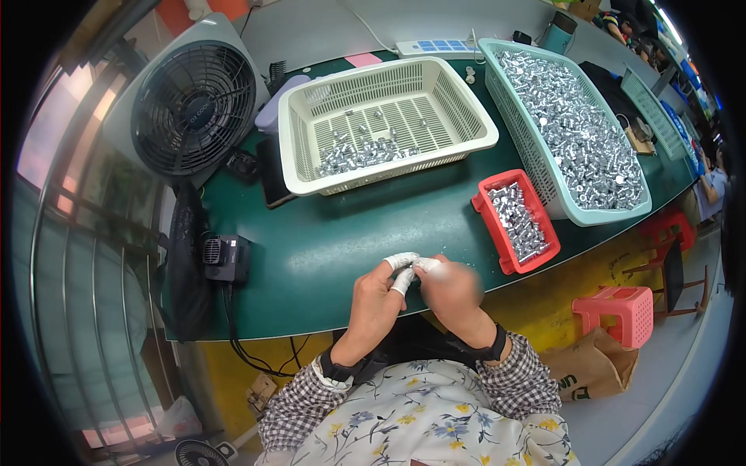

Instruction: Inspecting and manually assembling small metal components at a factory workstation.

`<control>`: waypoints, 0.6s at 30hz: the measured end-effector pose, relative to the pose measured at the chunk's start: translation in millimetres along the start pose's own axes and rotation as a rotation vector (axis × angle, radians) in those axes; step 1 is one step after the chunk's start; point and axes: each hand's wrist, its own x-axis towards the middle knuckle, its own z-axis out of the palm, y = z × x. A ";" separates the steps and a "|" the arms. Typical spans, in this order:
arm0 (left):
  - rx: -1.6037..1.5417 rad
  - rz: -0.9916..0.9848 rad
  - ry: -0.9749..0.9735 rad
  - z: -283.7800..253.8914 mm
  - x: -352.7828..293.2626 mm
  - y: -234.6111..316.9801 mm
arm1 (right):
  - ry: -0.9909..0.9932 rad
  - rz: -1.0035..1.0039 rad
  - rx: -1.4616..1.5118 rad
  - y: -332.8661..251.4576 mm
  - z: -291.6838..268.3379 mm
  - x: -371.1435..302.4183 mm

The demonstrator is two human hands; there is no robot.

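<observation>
My left hand (373,304) and my right hand (454,293) meet fingertip to fingertip over the near edge of the green table (311,241). White coverings wrap the thumb and forefinger tips. Both hands are closed in a pinch, and whatever lies between the fingertips is hidden. Part of the right hand is blurred. Nearest to the right hand stands a red bin (510,225) of small silvery metal parts (519,221). Beyond the hands, a cream plastic basket (381,172) holds a loose scatter of similar parts (361,155).
A light-green basket (553,182) heaped with metal parts stands at the right. A fan (198,109) is at the far left, with a dark phone-like slab (273,175) beside the cream basket. A small black device (228,259) trails cables. A power strip (437,48) lies at the back.
</observation>
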 end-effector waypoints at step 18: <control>-0.916 -0.360 -0.152 -8.1 10.8 -1.0 | 0.070 0.070 0.333 -7.8 -26.7 -7.1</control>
